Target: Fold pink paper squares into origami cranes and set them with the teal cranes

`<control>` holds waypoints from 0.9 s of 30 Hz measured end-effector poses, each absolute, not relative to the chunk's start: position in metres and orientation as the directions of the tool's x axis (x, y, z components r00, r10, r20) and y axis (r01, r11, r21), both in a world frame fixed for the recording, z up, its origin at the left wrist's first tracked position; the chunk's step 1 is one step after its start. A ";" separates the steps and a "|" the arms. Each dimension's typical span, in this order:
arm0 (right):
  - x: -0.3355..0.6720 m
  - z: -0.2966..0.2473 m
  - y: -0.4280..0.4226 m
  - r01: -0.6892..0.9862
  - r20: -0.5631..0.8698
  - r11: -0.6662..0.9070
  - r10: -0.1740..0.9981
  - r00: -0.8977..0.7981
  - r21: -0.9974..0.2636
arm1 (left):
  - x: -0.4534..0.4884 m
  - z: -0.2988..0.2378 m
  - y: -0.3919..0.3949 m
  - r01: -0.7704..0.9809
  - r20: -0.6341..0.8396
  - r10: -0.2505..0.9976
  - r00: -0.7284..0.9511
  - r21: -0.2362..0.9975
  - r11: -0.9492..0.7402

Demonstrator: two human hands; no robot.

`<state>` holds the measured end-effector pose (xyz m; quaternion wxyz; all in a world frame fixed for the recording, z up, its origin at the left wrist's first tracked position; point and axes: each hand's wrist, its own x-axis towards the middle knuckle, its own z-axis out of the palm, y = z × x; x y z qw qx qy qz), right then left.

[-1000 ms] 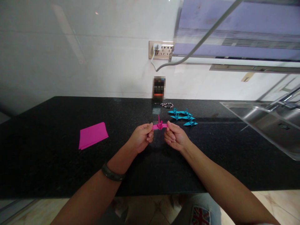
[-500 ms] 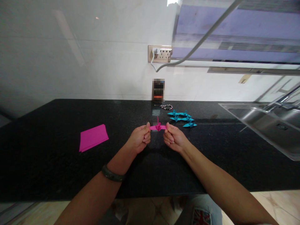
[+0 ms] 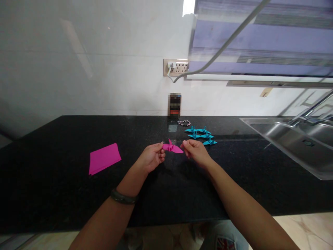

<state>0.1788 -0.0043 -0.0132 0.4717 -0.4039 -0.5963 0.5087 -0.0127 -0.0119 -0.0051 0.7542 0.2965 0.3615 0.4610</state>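
A pink folded paper crane (image 3: pixel 171 148) is up over the dark counter, its neck pointing upward and one wing slanting down to the right. My left hand (image 3: pixel 153 156) pinches the left wing tip between thumb and fingers, other fingers curled below. Right beside the opposite wing tip is my right hand (image 3: pixel 195 151), its fingers loosely bent and a little apart, no longer gripping the wing; whether a fingertip still brushes it is hard to see. Several blue paper cranes (image 3: pixel 199 136) stand in a cluster just beyond my right hand.
A stack of pink paper sheets (image 3: pixel 104 158) lies on the black counter (image 3: pixel 65 194) to the left. A bead bracelet (image 3: pixel 184 123) and a blurred upright object (image 3: pixel 174 105) are near the wall. The steel sink (image 3: pixel 299 149) is at the right.
Earlier both hands held the crane's wings stretched level. Now my right hand has let go of its wing, and the crane has tilted down to the right. The view has shifted slightly upward.
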 end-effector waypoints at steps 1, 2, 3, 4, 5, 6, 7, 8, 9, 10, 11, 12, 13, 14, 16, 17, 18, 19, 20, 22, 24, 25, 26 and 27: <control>0.180 -0.009 -0.005 0.031 0.225 0.236 0.953 -0.201 -0.971 | -0.013 -0.005 -0.012 -0.451 -0.297 0.893 0.338 0.782 0.430; 0.181 -0.005 -0.006 0.047 0.287 0.305 0.930 -0.231 -0.951 | -0.014 -0.006 -0.012 -0.417 -0.319 0.877 0.359 0.786 0.457; 0.182 -0.001 -0.009 0.056 0.336 0.364 0.900 -0.277 -0.930 | -0.014 -0.006 -0.012 -0.385 -0.340 0.864 0.371 0.791 0.476; 0.182 0.002 -0.012 0.072 0.369 0.412 0.870 -0.329 -0.908 | -0.014 -0.006 -0.012 -0.358 -0.350 0.857 0.379 0.798 0.484; 0.181 0.005 -0.015 0.096 0.383 0.453 0.835 -0.395 -0.886 | -0.014 -0.006 -0.013 -0.335 -0.362 0.851 0.380 0.804 0.492; 0.180 0.008 -0.018 0.126 0.390 0.490 0.802 -0.452 -0.862 | -0.014 -0.007 -0.013 -0.317 -0.375 0.840 0.391 0.802 0.506; 0.179 0.009 -0.021 0.161 0.405 0.529 0.782 -0.473 -0.833 | -0.014 -0.007 -0.013 -0.306 -0.386 0.828 0.406 0.796 0.522; 0.177 0.010 -0.023 0.199 0.412 0.553 0.775 -0.479 -0.809 | -0.014 -0.008 -0.013 -0.302 -0.397 0.818 0.416 0.789 0.536; 0.176 0.011 -0.024 0.221 0.403 0.555 0.775 -0.488 -0.802 | -0.015 -0.009 -0.013 -0.300 -0.405 0.809 0.425 0.780 0.548; 0.175 0.011 -0.025 0.225 0.383 0.539 0.782 -0.491 -0.811 | -0.015 -0.010 -0.012 -0.299 -0.416 0.803 0.427 0.773 0.560; 0.176 0.011 -0.024 0.230 0.370 0.517 0.801 -0.471 -0.825 | -0.015 -0.010 -0.011 -0.305 -0.434 0.800 0.414 0.762 0.571; 0.177 0.011 -0.023 0.241 0.345 0.485 0.823 -0.452 -0.841 | -0.016 -0.010 -0.010 -0.317 -0.452 0.798 0.399 0.749 0.582; 0.179 0.011 -0.021 0.253 0.323 0.450 0.850 -0.416 -0.856 | -0.016 -0.010 -0.009 -0.335 -0.451 0.800 0.396 0.740 0.583; 0.182 0.012 -0.018 0.273 0.295 0.404 0.883 -0.364 -0.873 | -0.016 -0.010 -0.009 -0.346 -0.456 0.803 0.383 0.735 0.583; 0.190 0.014 -0.012 0.341 0.274 0.336 0.937 -0.219 -0.878 | -0.016 -0.008 -0.009 -0.363 -0.462 0.814 0.353 0.734 0.574; 0.195 0.015 -0.009 0.395 0.303 0.331 0.944 -0.134 -0.857 | -0.016 -0.006 -0.009 -0.363 -0.464 0.817 0.341 0.737 0.570; 0.201 0.016 -0.005 0.457 0.335 0.321 0.941 -0.054 -0.829 | -0.015 -0.005 -0.010 -0.362 -0.463 0.821 0.335 0.741 0.566; 0.206 0.016 -0.002 0.521 0.373 0.301 0.927 0.035 -0.798 | -0.015 -0.003 -0.011 -0.359 -0.458 0.823 0.336 0.746 0.561; 0.210 0.015 0.002 0.586 0.407 0.271 0.906 0.112 -0.763 | -0.014 -0.002 -0.012 -0.358 -0.450 0.826 0.339 0.751 0.555; 0.218 0.012 0.008 0.707 0.447 0.172 0.866 0.224 -0.686 | -0.014 0.000 -0.013 -0.367 -0.431 0.836 0.340 0.758 0.540; 0.223 0.005 0.014 0.786 0.446 0.051 0.845 0.295 -0.616 | -0.014 0.002 -0.015 -0.380 -0.417 0.845 0.337 0.760 0.527; 0.225 0.001 0.016 0.811 0.431 -0.011 0.843 0.323 -0.585 | -0.014 0.002 -0.015 -0.386 -0.409 0.849 0.334 0.762 0.520; 0.227 -0.003 0.019 0.829 0.411 -0.070 0.843 0.346 -0.555 | -0.014 0.003 -0.016 -0.391 -0.402 0.853 0.333 0.764 0.513; 0.227 -0.007 0.021 0.834 0.402 -0.099 0.842 0.361 -0.542 | -0.014 0.003 -0.016 -0.395 -0.396 0.856 0.332 0.766 0.507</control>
